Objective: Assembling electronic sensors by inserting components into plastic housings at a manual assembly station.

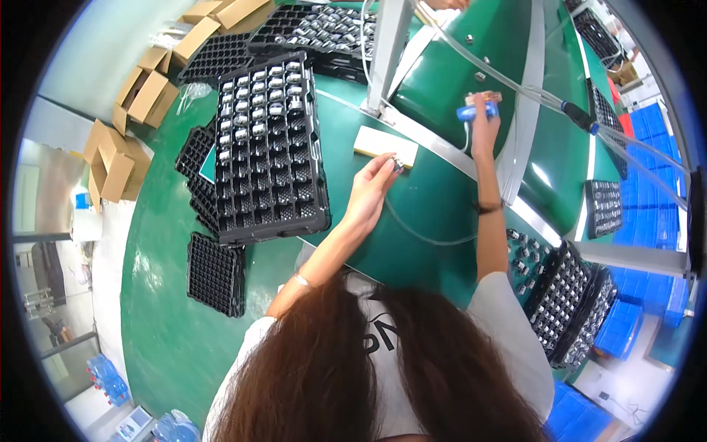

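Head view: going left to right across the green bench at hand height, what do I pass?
Cardboard boxes → big black compartment tray partly filled with small metal parts → left hand pinching a small metal part → right hand gripping a blue tool → small black tray.

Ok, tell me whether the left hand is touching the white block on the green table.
Apart. The head view shows the left hand pinching a small metal part just below the white block, with green table visible between fingers and block.

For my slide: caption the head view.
Left hand pinches a small metal part; right hand holds a blue hose-fed tool.
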### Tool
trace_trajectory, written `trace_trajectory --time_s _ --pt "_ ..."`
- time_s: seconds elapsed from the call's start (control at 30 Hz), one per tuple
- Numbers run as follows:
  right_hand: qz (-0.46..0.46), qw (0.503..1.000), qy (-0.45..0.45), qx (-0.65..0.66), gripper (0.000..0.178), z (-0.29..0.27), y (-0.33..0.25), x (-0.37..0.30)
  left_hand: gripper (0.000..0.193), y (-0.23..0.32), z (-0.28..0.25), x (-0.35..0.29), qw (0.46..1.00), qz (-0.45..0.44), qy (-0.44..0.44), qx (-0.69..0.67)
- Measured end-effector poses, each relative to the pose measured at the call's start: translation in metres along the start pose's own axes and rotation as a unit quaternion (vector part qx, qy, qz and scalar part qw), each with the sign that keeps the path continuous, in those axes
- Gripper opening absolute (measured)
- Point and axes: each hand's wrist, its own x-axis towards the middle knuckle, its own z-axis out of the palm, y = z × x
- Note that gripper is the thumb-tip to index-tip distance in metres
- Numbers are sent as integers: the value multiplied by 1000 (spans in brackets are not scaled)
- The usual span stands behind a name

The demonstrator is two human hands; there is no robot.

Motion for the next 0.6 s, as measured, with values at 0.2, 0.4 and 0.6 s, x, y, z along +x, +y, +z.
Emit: trace_trajectory --time_s 0.2,0.4,0.6 --pt "152 937 -265 166 18 5 -51 -95 29 6 10 -2 999 15 -7 47" --pt "123 932 -305 151 16 9 -66 -126 30 8 8 -11 997 35 -10 67" --pt "119 924 -316 178 14 13 -65 -139 30 10 -2 -21 997 40 7 73"
